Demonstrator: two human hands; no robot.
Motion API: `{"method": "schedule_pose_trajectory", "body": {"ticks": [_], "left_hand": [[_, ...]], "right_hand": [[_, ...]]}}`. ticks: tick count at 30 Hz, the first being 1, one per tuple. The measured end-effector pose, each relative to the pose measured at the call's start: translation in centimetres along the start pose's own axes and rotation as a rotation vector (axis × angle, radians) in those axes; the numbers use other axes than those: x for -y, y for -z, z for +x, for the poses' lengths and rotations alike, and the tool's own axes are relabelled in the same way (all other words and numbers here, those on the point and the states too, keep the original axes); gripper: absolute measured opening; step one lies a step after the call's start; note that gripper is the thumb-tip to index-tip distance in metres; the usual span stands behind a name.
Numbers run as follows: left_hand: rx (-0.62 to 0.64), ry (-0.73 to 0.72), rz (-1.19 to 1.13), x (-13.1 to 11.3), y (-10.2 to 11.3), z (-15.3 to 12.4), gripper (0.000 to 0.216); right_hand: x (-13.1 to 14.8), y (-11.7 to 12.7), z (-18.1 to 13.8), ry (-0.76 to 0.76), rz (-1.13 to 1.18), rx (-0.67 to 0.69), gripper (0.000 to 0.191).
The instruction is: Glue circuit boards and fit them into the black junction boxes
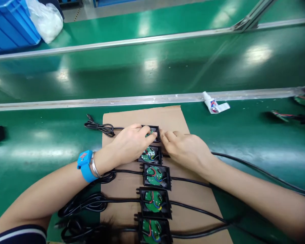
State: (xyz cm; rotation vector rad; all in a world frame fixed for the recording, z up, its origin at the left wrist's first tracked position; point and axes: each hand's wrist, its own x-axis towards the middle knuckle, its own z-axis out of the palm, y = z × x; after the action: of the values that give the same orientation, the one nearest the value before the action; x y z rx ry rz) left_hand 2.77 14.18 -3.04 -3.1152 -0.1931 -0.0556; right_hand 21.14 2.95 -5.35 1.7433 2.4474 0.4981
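Five black housings [156,176], green circuit boards [154,201] exposed, in a column on a cardboard sheet [132,117] on the counter [40,149]. Head view: left hand [132,142], grip clenched on the farthest housing [155,130]; right hand [185,149] released, fingertips touching its edge. Four nearer units have boards seated, and none is lidded.

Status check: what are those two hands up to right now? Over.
Fingers of left hand and right hand on top black housing. Four more housings lined up below on cardboard. Loose cables alongside, nothing blocking.
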Motion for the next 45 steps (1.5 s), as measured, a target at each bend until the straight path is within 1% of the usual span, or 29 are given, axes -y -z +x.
{"method": "schedule_pose_trajectory", "body": {"ticks": [2,4,6,8,10,13,16,19,22,25,27,28,29,30,31,32,34,35,37,41,45], "left_hand": [[0.031,0.018,-0.029,-0.1,0.2,0.3,0.036],[0.062,0.044,-0.063,-0.2,0.5,0.6,0.036],[0.090,0.075,-0.088,-0.3,0.7,0.8,0.036],[0.113,0.089,-0.106,-0.2,0.9,0.7,0.038],[0.123,0.092,-0.123,0.0,0.9,0.4,0.044],[0.106,0.123,-0.139,0.2,0.8,0.0,0.056],[0.093,0.118,-0.121,0.1,1.1,0.0,0.058],[0.126,0.105,-0.088,-0.3,1.6,0.5,0.051],[0.153,0.119,-0.092,-0.4,1.8,1.0,0.046],[0.160,0.103,-0.180,0.2,1.6,0.9,0.046],[0.122,0.054,-0.257,1.0,1.7,0.5,0.049],[0.080,0.049,-0.285,1.5,1.9,0.2,0.050],[0.024,0.074,-0.304,2.0,2.1,-0.1,0.050],[-0.032,0.133,-0.313,2.5,2.4,-0.3,0.048],[-0.070,0.218,-0.318,2.9,2.6,-0.5,0.044],[-0.076,0.310,-0.322,3.4,2.7,-0.6,0.039],[-0.010,0.441,-0.324,4.1,2.6,-0.6,0.027],[0.041,0.469,-0.325,4.3,2.4,-0.5,0.023],[0.109,0.465,-0.316,4.4,2.0,-0.3,0.017],[0.116,0.414,-0.266,4.0,1.3,0.0,0.019],[0.130,0.430,-0.230,3.4,0.9,0.0,0.023]], "right_hand": [[0.3,0.2,0.3,0.017,-0.042,0.058,0.039],[0.4,0.3,0.5,-0.012,-0.061,0.076,0.040],[0.4,0.0,0.5,-0.019,-0.025,0.043,0.037],[0.0,-0.6,0.4,-0.003,0.059,-0.028,0.033],[-0.7,-1.4,0.4,-0.034,0.209,-0.117,0.028],[-1.7,-2.3,0.5,-0.176,0.542,-0.229,0.030],[-2.1,-2.6,0.9,-0.234,0.810,-0.216,0.023],[-2.3,-2.7,1.3,-0.209,0.930,-0.212,0.015],[-2.5,-3.1,1.6,-0.114,0.922,-0.266,0.020],[-2.8,-3.5,1.7,-0.050,0.891,-0.273,0.026],[-3.1,-3.3,1.5,-0.047,0.901,-0.244,0.024],[-3.3,-3.1,1.4,-0.049,0.903,-0.225,0.022],[-3.4,-2.8,1.3,-0.056,0.896,-0.212,0.021],[-3.5,-2.3,1.2,-0.069,0.874,-0.209,0.021],[-3.5,-1.8,1.2,-0.085,0.837,-0.217,0.023],[-3.3,-1.3,1.2,-0.099,0.791,-0.232,0.026],[-2.8,-0.4,1.6,-0.112,0.700,-0.250,0.032],[-2.4,0.0,1.9,-0.104,0.663,-0.237,0.035],[-1.5,0.3,2.7,-0.072,0.614,-0.177,0.036],[-0.5,0.1,4.1,-0.058,0.526,-0.066,0.036],[0.1,0.1,4.6,-0.084,0.457,-0.014,0.037]]}}
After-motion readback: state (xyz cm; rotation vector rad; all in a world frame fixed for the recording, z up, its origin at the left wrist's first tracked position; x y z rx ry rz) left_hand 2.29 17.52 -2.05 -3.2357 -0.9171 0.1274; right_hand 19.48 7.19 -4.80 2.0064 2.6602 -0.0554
